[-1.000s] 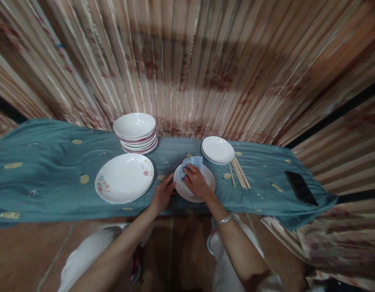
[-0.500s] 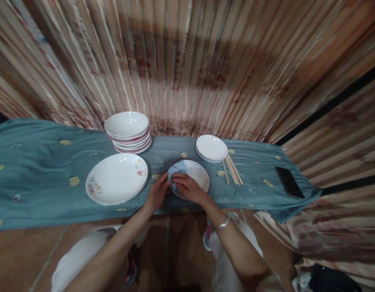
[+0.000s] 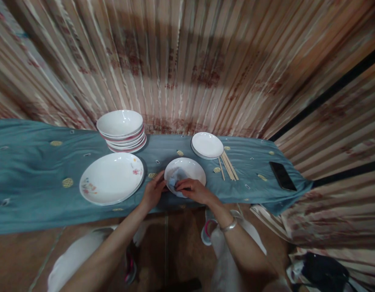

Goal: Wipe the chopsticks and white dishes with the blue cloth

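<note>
A white bowl sits near the front edge of the cloth-covered table, in the middle of the view. My left hand grips its left rim, fingers partly hidden under the side. Inside the bowl, my right hand pinches a light blue cloth and presses it against the inner surface. To the left of my hands lies a large white oval plate with small flowers at its rim, apparently on top of another.
Behind the oval plate stands a stack of white bowls with red bands. Small white plates and several wooden chopsticks lie right of centre. A black phone rests near the right end. A pleated curtain hangs behind the table.
My right hand has moved the cloth from the bowl's left rim down into its inside. My left hand still holds the left side. The view has shifted slightly.
</note>
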`<state>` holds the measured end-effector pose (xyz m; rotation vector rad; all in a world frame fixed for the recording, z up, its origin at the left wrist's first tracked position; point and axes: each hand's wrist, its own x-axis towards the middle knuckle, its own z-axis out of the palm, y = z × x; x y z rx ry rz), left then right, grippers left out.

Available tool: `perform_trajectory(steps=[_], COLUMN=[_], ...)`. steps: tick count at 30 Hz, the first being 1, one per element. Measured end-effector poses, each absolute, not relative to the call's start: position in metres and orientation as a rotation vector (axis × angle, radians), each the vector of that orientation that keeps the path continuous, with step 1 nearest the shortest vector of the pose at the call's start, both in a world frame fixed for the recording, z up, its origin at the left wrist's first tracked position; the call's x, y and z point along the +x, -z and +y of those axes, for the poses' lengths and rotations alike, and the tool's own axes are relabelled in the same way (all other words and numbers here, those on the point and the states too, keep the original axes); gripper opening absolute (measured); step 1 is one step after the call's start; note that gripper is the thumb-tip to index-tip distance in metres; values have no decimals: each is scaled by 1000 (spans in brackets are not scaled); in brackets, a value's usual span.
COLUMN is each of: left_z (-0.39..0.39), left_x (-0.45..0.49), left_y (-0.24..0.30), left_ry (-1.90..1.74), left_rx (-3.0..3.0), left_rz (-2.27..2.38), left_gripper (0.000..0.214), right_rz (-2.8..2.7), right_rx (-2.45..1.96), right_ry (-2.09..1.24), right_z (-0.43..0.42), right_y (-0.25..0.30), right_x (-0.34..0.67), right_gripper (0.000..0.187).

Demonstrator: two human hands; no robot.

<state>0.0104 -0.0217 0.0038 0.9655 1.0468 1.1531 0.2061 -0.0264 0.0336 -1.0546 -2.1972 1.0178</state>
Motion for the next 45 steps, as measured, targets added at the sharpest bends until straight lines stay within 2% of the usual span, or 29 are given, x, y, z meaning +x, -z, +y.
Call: perform_trajectory(steps=[30,39,45], left_z=[-21,-21,-22], left_x=[11,11,11], left_y=[-2,-4,-6], left_ry=[-1162,-1164,-1154], left_rx=[989,1003,1014], left_rz=[1102,1111,1122], left_gripper=[63,62,60], right_rz=[-2235,-2226,-2287], right_rx=[-1603,-1586,-1568], right_ry=[-416,-338,-326], right_z=[-32,-16,-5], right_y=[-44,-33,-31], right_x=[243,236,225], right_gripper=[18,32,33])
